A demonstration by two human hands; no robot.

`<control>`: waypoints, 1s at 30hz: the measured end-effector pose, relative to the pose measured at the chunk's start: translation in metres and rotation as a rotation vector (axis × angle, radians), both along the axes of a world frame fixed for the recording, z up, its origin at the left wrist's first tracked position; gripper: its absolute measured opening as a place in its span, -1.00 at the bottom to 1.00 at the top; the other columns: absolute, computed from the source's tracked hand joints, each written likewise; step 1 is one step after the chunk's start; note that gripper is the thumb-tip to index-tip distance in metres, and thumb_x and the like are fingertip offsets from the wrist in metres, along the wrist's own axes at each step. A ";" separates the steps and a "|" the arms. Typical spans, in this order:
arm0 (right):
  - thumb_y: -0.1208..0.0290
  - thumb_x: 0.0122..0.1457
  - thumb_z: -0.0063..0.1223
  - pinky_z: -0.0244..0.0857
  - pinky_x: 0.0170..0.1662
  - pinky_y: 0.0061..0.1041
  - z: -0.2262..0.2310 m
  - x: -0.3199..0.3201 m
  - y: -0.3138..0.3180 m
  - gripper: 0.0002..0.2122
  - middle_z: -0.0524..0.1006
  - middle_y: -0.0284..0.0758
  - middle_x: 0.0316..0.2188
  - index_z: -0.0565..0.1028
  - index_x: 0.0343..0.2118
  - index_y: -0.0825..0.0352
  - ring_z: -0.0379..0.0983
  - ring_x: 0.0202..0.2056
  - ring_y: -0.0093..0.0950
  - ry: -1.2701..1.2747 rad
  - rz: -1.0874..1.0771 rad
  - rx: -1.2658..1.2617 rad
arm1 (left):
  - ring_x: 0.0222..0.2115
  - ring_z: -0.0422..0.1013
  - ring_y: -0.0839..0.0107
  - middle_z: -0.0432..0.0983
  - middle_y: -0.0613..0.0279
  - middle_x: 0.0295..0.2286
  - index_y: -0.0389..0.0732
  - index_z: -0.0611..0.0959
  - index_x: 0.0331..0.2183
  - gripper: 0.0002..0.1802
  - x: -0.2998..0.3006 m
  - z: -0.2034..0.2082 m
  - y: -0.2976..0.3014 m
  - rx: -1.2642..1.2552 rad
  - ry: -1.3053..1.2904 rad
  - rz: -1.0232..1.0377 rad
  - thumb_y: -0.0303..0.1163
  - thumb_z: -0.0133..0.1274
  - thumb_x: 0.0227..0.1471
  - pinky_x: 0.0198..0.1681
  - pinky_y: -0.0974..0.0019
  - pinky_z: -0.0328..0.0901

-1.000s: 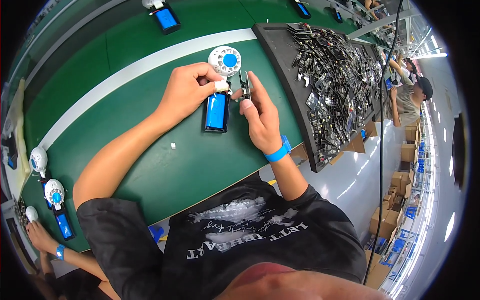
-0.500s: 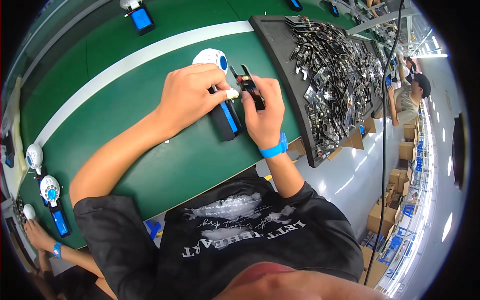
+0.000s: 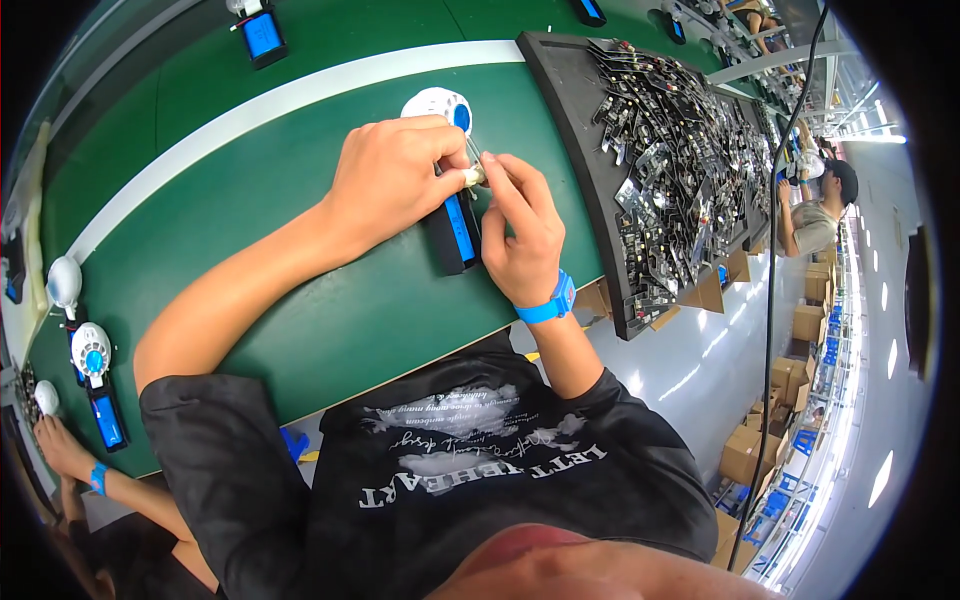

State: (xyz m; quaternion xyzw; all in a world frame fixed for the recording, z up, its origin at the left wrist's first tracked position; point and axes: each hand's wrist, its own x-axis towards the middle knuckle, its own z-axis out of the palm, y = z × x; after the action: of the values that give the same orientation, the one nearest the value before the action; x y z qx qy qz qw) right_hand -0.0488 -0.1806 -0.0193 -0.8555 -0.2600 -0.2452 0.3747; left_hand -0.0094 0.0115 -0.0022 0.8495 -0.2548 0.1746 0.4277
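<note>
Over a device with a round white head [image 3: 430,103] and a black-and-blue body [image 3: 460,230], my two hands meet fingertip to fingertip. My left hand [image 3: 392,178] is closed, pinching a small whitish piece [image 3: 474,177] between thumb and finger. My right hand [image 3: 525,228] is closed too, its fingertips against that piece. A slim dark circuit board [image 3: 473,148] shows almost edge-on at my right fingertips; most of it is hidden. The device lies on the green bench under my left hand, which covers its middle.
To the right stands a dark tray [image 3: 575,130] heaped with black circuit boards [image 3: 680,160]. Similar devices lie at the far left [image 3: 262,38] and near left [image 3: 108,415]. A co-worker's hand [image 3: 62,448] is at the lower left. A black cable [image 3: 772,300] hangs at the right.
My right hand has turned and brought the circuit board up to the whitish piece in my left fingers. The board, seen broadside before, is now nearly edge-on.
</note>
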 end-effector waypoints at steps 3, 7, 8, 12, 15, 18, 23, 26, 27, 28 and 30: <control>0.86 0.01 -0.05 0.49 -0.15 -0.38 -0.001 -0.002 0.001 -0.50 0.52 -0.09 -0.03 0.57 0.05 0.40 0.59 -0.17 -0.24 0.017 0.020 -0.017 | -0.50 0.54 0.26 0.56 0.33 -0.56 -0.13 0.62 -0.54 -0.84 -0.003 -0.002 -0.001 0.075 -0.103 0.023 -0.36 0.33 -0.13 -0.50 0.15 0.36; 0.86 -0.02 -0.06 0.49 -0.16 -0.36 -0.002 0.001 0.000 -0.47 0.50 -0.10 -0.03 0.55 0.07 0.41 0.57 -0.16 -0.22 0.081 0.106 -0.007 | -0.51 0.53 0.28 0.53 0.34 -0.59 -0.11 0.59 -0.57 -0.81 -0.003 -0.004 0.003 0.128 -0.172 0.036 -0.36 0.32 -0.14 -0.50 0.14 0.34; 0.86 -0.02 -0.07 0.49 -0.13 -0.36 -0.002 0.003 -0.002 -0.46 0.50 -0.10 -0.03 0.54 0.08 0.40 0.57 -0.15 -0.22 0.134 0.150 0.020 | -0.51 0.53 0.28 0.51 0.34 -0.60 -0.11 0.58 -0.58 -0.80 -0.003 -0.004 0.004 0.136 -0.182 0.034 -0.36 0.32 -0.14 -0.50 0.13 0.33; 0.89 -0.01 -0.12 0.45 -0.05 -0.39 0.006 0.009 -0.009 -0.45 0.51 -0.11 -0.04 0.54 0.09 0.42 0.56 -0.10 -0.23 0.259 0.268 0.052 | -0.51 0.52 0.27 0.48 0.34 -0.61 -0.12 0.55 -0.60 -0.77 0.001 -0.003 0.012 0.142 -0.224 0.014 -0.35 0.32 -0.18 -0.45 0.17 0.33; 0.90 0.00 -0.14 0.43 -0.01 -0.40 0.008 0.015 -0.018 -0.46 0.52 -0.12 -0.04 0.55 0.08 0.43 0.55 -0.07 -0.24 0.282 0.323 0.048 | -0.48 0.51 0.29 0.47 0.38 -0.62 -0.11 0.56 -0.61 -0.76 0.000 0.002 0.011 0.240 -0.180 0.066 -0.31 0.34 -0.24 -0.36 0.22 0.31; 0.90 0.00 -0.16 0.40 0.07 -0.39 0.008 0.015 -0.027 -0.46 0.51 -0.12 -0.02 0.58 0.05 0.42 0.53 0.00 -0.21 0.287 0.403 0.003 | -0.27 0.49 0.35 0.53 0.37 -0.37 -0.07 0.58 -0.46 -0.61 0.022 0.008 0.021 0.304 -0.484 -0.136 -0.13 0.40 -0.34 -0.22 0.22 0.29; 0.80 0.08 -0.07 0.35 0.15 -0.36 0.013 0.006 -0.019 -0.52 0.46 -0.10 0.08 0.54 0.10 0.40 0.49 0.07 -0.20 0.430 0.503 0.126 | -0.18 0.50 0.32 0.49 0.41 -0.21 -0.03 0.62 -0.27 -0.36 0.055 0.009 0.031 0.534 -0.203 -0.454 0.08 0.45 -0.41 -0.34 0.13 0.40; 0.71 0.14 0.01 0.35 0.14 -0.36 0.013 0.003 -0.017 -0.53 0.45 -0.09 0.09 0.48 0.16 0.38 0.48 0.08 -0.18 0.280 0.233 0.181 | -0.26 0.56 0.25 0.58 0.29 -0.27 -0.07 0.67 -0.30 -0.49 0.089 0.009 0.056 0.534 -0.193 -0.300 -0.01 0.41 -0.30 -0.33 0.15 0.45; 0.65 0.18 0.05 0.36 0.12 -0.34 0.011 0.004 -0.021 -0.52 0.45 -0.08 0.11 0.44 0.20 0.36 0.47 0.07 -0.16 0.296 0.207 0.181 | -0.27 0.57 0.24 0.60 0.24 -0.30 -0.09 0.69 -0.29 -0.56 0.104 0.007 0.072 0.453 -0.157 -0.135 -0.05 0.36 -0.22 -0.33 0.16 0.45; 0.65 0.18 0.05 0.36 0.12 -0.34 0.010 0.006 -0.024 -0.52 0.45 -0.08 0.11 0.44 0.20 0.36 0.47 0.07 -0.16 0.278 0.194 0.190 | -0.29 0.58 0.24 0.62 0.19 -0.33 -0.11 0.70 -0.29 -0.61 0.123 0.005 0.093 0.370 -0.119 0.028 -0.09 0.32 -0.14 -0.33 0.17 0.45; 0.65 0.17 0.05 0.37 0.10 -0.33 0.008 0.004 -0.020 -0.54 0.45 -0.08 0.09 0.45 0.18 0.37 0.47 0.06 -0.15 0.302 0.170 0.204 | -0.22 0.59 0.17 0.65 0.09 -0.31 -0.19 0.74 -0.32 -0.56 0.167 0.010 0.147 0.212 0.184 0.464 0.03 0.23 0.06 -0.25 0.24 0.46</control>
State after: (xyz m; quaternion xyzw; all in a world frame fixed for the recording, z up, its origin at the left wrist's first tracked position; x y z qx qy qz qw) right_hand -0.0449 -0.2008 -0.0109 -0.8151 -0.2457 -0.1068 0.5136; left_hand 0.1574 0.1581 0.0074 0.9375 -0.0301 0.1624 0.3062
